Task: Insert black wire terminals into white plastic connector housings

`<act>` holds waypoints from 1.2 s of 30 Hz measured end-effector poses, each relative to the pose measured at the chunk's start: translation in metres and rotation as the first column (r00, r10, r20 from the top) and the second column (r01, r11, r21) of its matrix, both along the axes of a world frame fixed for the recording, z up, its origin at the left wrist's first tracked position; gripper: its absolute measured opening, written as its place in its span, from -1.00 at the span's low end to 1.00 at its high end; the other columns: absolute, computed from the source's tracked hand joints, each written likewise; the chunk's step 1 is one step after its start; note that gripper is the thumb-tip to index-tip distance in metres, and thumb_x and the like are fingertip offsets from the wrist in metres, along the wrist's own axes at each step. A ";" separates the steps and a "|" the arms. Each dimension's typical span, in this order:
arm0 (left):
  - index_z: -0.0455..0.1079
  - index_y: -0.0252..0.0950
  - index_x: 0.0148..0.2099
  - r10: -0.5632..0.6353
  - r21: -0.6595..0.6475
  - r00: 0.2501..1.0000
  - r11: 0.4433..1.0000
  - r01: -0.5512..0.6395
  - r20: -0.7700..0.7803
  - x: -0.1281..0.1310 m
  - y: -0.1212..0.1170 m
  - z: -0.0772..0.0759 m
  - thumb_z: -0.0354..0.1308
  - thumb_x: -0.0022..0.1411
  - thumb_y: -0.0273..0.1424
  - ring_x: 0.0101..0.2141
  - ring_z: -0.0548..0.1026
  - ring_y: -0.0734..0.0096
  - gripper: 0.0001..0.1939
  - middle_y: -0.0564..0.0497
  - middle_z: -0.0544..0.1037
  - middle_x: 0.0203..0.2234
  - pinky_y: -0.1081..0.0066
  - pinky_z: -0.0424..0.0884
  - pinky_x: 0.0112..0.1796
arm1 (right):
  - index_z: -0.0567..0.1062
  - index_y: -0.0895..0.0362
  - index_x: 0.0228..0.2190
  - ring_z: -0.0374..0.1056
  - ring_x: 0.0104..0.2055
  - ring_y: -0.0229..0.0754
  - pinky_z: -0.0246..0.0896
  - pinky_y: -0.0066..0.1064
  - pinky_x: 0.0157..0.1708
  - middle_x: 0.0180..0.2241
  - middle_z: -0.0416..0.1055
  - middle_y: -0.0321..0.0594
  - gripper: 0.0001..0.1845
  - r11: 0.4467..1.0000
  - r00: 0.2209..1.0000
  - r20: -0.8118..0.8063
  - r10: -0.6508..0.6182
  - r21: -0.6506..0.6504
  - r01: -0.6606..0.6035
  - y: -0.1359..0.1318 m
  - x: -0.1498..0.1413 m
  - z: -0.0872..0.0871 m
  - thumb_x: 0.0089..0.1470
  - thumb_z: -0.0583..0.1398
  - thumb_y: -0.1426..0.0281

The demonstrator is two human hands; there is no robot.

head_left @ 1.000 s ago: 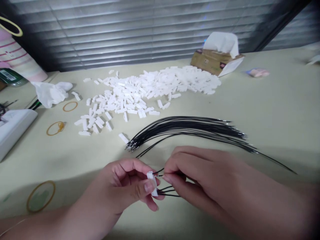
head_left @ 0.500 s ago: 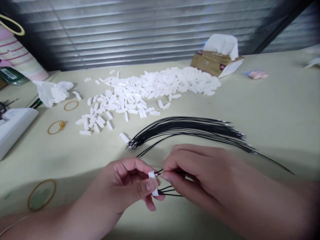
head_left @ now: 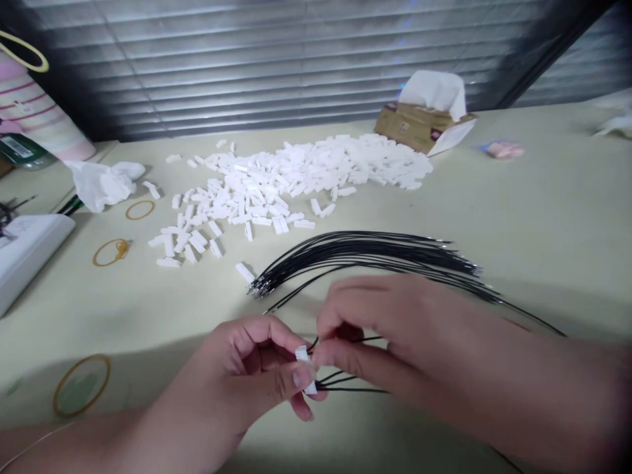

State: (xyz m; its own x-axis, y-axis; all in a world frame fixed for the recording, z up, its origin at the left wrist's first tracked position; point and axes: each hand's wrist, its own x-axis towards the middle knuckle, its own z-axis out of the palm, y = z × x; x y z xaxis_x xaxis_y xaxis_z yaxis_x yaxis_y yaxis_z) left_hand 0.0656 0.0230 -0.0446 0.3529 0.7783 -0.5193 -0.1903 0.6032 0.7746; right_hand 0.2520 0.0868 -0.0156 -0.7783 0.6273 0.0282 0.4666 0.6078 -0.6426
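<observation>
My left hand (head_left: 251, 368) pinches a small white plastic connector housing (head_left: 302, 354) between thumb and fingers, and the thumb hides its middle. Several thin black wires (head_left: 350, 383) run from the housing to the right. My right hand (head_left: 375, 342) sits just right of the housing, its thumb and fingertips closed on a black wire at the housing's edge. Beyond both hands lies a fanned bundle of black wires with crimped metal ends (head_left: 375, 258). A large pile of white connector housings (head_left: 296, 178) is spread farther back.
A pale green table (head_left: 543, 217) carries a tissue box (head_left: 424, 122), crumpled tissue (head_left: 101, 184), rubber bands (head_left: 110, 252), and a white device (head_left: 29, 260) at the left edge. A striped pink cup (head_left: 34, 108) stands back left, before window blinds.
My right hand has risen slightly and shifted over the housing, and more of the black wires shows to its right. The left hand still holds the housing in nearly the same place.
</observation>
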 end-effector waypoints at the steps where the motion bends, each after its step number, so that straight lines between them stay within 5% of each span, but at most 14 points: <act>1: 0.43 -0.33 -0.37 -0.022 -0.003 1.000 1.000 0.022 0.004 0.000 -0.001 0.000 0.35 0.06 -0.33 -0.52 0.48 0.59 -0.80 0.10 0.53 -0.52 0.57 0.37 -0.40 | 0.43 0.14 -0.51 0.25 -0.48 -0.39 0.07 -0.54 -0.52 -0.52 0.35 -0.38 -0.80 1.000 0.999 -0.028 -0.019 -0.022 0.018 0.007 -0.001 -0.001 0.14 0.15 0.40; 4: 0.37 -0.32 -0.37 -0.102 0.014 0.993 0.995 0.103 -0.068 0.001 -0.005 0.002 0.31 0.05 -0.39 -0.51 0.42 0.59 -0.83 0.09 0.47 -0.52 0.57 0.33 -0.43 | 0.45 0.18 -0.39 0.28 -0.37 -0.38 0.16 -0.55 -0.39 -0.36 0.36 -0.28 -0.94 0.995 0.995 -0.098 -0.011 0.095 0.020 0.026 -0.004 -0.013 0.11 0.19 0.44; 9: 0.39 -0.32 -0.38 -0.162 0.111 0.956 0.975 0.194 -0.245 0.002 -0.009 0.002 0.26 0.04 -0.40 -0.49 0.33 0.59 -0.87 0.07 0.42 -0.50 0.58 0.26 -0.44 | 0.49 0.21 -0.36 0.25 -0.28 -0.30 0.19 -0.49 -0.27 -0.29 0.33 -0.17 -0.85 0.955 0.989 -0.047 0.137 0.271 -0.120 0.038 -0.010 -0.036 0.18 0.11 0.49; 16: 0.44 -0.31 -0.37 -0.073 -0.044 0.996 0.996 0.076 0.050 0.002 -0.005 -0.001 0.34 0.05 -0.44 -0.50 0.47 0.63 -0.88 0.11 0.52 -0.52 0.63 0.39 -0.40 | 0.41 0.25 -0.43 0.18 -0.23 -0.19 0.17 -0.36 -0.18 -0.31 0.33 -0.11 -0.79 0.921 0.988 0.023 0.156 0.359 -0.153 0.034 -0.013 -0.035 0.18 0.02 0.58; 22: 0.51 -0.29 -0.36 0.019 -0.050 0.984 0.999 -0.010 0.178 0.001 0.000 -0.003 0.37 0.04 -0.44 -0.48 0.52 0.57 -0.90 0.09 0.58 -0.50 0.59 0.47 -0.40 | 0.39 0.24 -0.37 0.21 -0.22 -0.23 0.21 -0.42 -0.22 -0.27 0.33 -0.13 -0.85 0.928 0.992 -0.023 0.126 0.357 -0.109 0.033 -0.008 -0.029 0.18 0.04 0.56; 26: 0.53 -0.27 -0.40 -0.064 -0.088 0.994 0.994 0.072 0.090 0.001 -0.003 0.000 0.32 0.07 -0.55 -0.48 0.50 0.65 -0.92 0.12 0.56 -0.53 0.70 0.40 -0.39 | 0.45 0.25 -0.34 0.22 -0.20 -0.23 0.21 -0.41 -0.19 -0.20 0.33 -0.10 -0.85 0.926 0.982 0.015 0.187 0.331 -0.181 0.032 -0.009 -0.032 0.19 0.07 0.52; 31: 0.56 -0.23 -0.31 -0.197 0.052 0.975 0.978 0.203 -0.106 0.000 -0.004 0.003 0.25 0.12 -0.49 -0.43 0.50 0.59 -0.91 0.08 0.56 -0.48 0.66 0.41 -0.36 | 0.43 0.23 -0.40 0.19 -0.25 -0.28 0.17 -0.47 -0.23 -0.25 0.32 -0.15 -0.84 0.929 0.983 0.045 0.181 0.319 -0.186 0.034 -0.011 -0.035 0.19 0.07 0.54; 36: 0.55 -0.24 -0.30 -0.173 0.147 0.971 0.969 0.197 -0.167 0.000 -0.006 0.000 0.21 0.15 -0.47 -0.43 0.53 0.54 -0.91 0.05 0.56 -0.45 0.62 0.43 -0.36 | 0.41 0.24 -0.43 0.17 -0.23 -0.18 0.16 -0.34 -0.20 -0.29 0.34 -0.10 -0.80 0.906 0.975 0.123 0.184 0.364 -0.217 0.033 -0.014 -0.036 0.18 0.04 0.59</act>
State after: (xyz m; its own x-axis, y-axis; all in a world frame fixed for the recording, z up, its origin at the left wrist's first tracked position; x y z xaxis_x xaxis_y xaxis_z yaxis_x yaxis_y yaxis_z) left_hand 0.0652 0.0172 -0.0442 0.4255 0.7845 -0.4511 0.0399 0.4817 0.8754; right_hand 0.2376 0.1201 -0.0512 -0.8963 0.4143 0.1584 0.3520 0.8816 -0.3144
